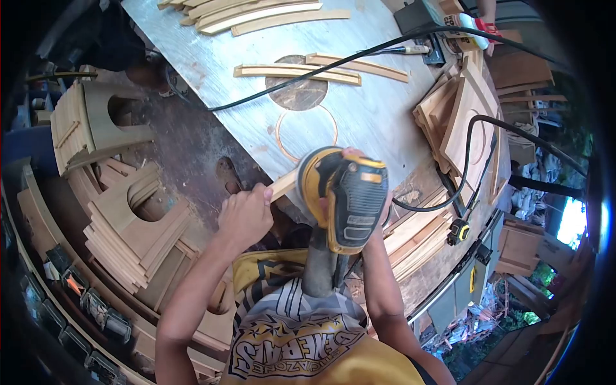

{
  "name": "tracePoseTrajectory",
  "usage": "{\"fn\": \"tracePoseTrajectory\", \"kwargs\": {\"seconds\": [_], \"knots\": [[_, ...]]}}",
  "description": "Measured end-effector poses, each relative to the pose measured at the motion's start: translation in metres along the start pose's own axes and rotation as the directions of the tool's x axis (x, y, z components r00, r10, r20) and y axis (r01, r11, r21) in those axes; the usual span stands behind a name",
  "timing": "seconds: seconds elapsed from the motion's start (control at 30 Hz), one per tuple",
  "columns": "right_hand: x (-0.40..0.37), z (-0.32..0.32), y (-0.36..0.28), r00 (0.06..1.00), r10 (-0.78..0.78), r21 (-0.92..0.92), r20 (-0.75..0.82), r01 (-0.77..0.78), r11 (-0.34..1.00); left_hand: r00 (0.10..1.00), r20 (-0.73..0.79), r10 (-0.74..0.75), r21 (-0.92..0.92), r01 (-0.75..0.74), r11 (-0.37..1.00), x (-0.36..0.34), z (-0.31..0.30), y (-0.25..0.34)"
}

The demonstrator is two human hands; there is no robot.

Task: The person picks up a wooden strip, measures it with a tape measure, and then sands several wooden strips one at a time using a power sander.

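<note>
My left hand [247,215] is closed around the near end of a narrow wooden strip [283,185] at the table's front edge. A yellow and black power sander [357,202] covers the strip's other end, its round pad on or just over the wood. Mostly hidden behind the sander's body, my right hand [387,208] grips it. A grey dust bag or hose [319,266] hangs from the sander toward my shirt. Beyond the sander, a thin ring outline [307,110] and a brown round patch show on the pale tabletop [218,138].
Two curved wooden strips [346,78] lie across the table, with several more [256,18] at the far edge. A black cable [276,87] crosses above them. Stacked wooden panels [459,122] stand right, near a tape measure [458,231]. Cut-out boards [138,224] are piled left.
</note>
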State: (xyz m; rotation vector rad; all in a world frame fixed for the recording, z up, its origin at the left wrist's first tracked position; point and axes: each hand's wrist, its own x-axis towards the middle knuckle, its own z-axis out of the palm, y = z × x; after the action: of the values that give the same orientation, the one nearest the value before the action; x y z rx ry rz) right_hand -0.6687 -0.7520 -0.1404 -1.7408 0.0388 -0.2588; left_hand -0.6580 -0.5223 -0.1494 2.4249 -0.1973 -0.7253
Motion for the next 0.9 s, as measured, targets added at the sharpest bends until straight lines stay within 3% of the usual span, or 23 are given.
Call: {"fn": "tracePoseTrajectory", "kwargs": {"seconds": [0.07,0.13,0.2,0.27,0.33,0.37,0.43,0.47,0.53,0.57,0.6,0.67,0.7,0.73,0.77,0.83,0.9], "knots": [[-0.004,0.004,0.002,0.990,-0.094,-0.055,0.106,0.100,0.994,1.000,-0.014,0.016,0.003,-0.016,1.000,0.000,0.003,0.000],[-0.004,0.003,0.003,0.989,-0.074,-0.079,0.127,0.085,0.993,1.000,-0.004,0.012,0.000,-0.012,1.000,-0.001,0.005,-0.003],[-0.001,-0.002,0.004,0.962,-0.224,-0.190,0.155,0.252,0.949,0.999,-0.037,0.035,0.033,-0.034,0.999,-0.005,0.005,-0.005],[0.004,-0.014,0.009,0.995,0.077,0.079,-0.057,-0.072,0.994,1.000,-0.007,-0.010,0.033,0.011,0.999,-0.009,0.002,-0.004],[0.005,-0.046,0.015,0.971,0.187,-0.206,-0.147,-0.215,0.955,0.999,0.024,-0.036,0.038,0.035,0.999,-0.017,-0.006,-0.007],[0.008,-0.056,0.019,0.971,0.171,-0.189,-0.166,-0.201,0.961,0.998,-0.004,-0.065,0.026,0.065,0.998,-0.022,-0.011,-0.008],[0.017,-0.067,0.024,0.972,-0.146,-0.491,-0.185,0.037,0.870,0.992,-0.087,-0.091,-0.045,0.087,0.995,-0.035,-0.006,-0.032],[0.019,-0.064,0.027,0.965,-0.156,-0.475,-0.209,0.039,0.879,0.992,-0.098,-0.078,-0.017,0.076,0.997,-0.044,-0.010,-0.033],[0.028,-0.052,0.025,0.930,-0.045,-0.059,-0.365,0.025,0.998,0.979,-0.157,-0.129,-0.244,0.088,0.966,-0.059,-0.023,-0.028],[0.032,-0.051,0.018,0.930,-0.196,-0.202,-0.310,0.137,0.970,0.974,-0.192,-0.122,-0.270,0.067,0.961,-0.063,-0.018,-0.036],[0.030,-0.051,0.024,0.921,-0.207,-0.176,-0.328,0.156,0.972,0.970,-0.216,-0.111,-0.239,0.058,0.969,-0.069,-0.020,-0.033],[0.030,-0.047,0.051,0.905,-0.180,-0.361,-0.386,0.032,0.932,0.985,-0.067,-0.158,-0.616,0.084,0.783,-0.074,-0.027,-0.015],[0.028,-0.055,0.015,0.959,-0.185,-0.501,-0.215,0.054,0.864,0.985,-0.027,-0.169,-0.687,0.105,0.719,-0.074,-0.032,-0.004],[0.030,-0.060,0.005,0.980,-0.128,-0.581,-0.155,0.014,0.814,0.985,0.023,-0.170,-0.754,0.129,0.644,-0.073,-0.033,0.006],[0.029,-0.065,-0.026,0.993,0.034,-0.479,-0.117,-0.086,0.874,0.993,0.005,-0.117,-0.770,0.078,0.634,-0.070,-0.036,0.015],[0.020,-0.082,-0.027,0.977,0.209,-0.137,-0.043,-0.213,0.967,0.999,-0.041,0.006,-0.793,-0.036,0.609,-0.060,-0.038,0.024],[0.022,-0.073,-0.042,0.991,0.069,-0.209,-0.111,-0.091,0.974,0.990,-0.121,0.067,-0.799,-0.137,0.586,-0.046,-0.043,0.030]]}}
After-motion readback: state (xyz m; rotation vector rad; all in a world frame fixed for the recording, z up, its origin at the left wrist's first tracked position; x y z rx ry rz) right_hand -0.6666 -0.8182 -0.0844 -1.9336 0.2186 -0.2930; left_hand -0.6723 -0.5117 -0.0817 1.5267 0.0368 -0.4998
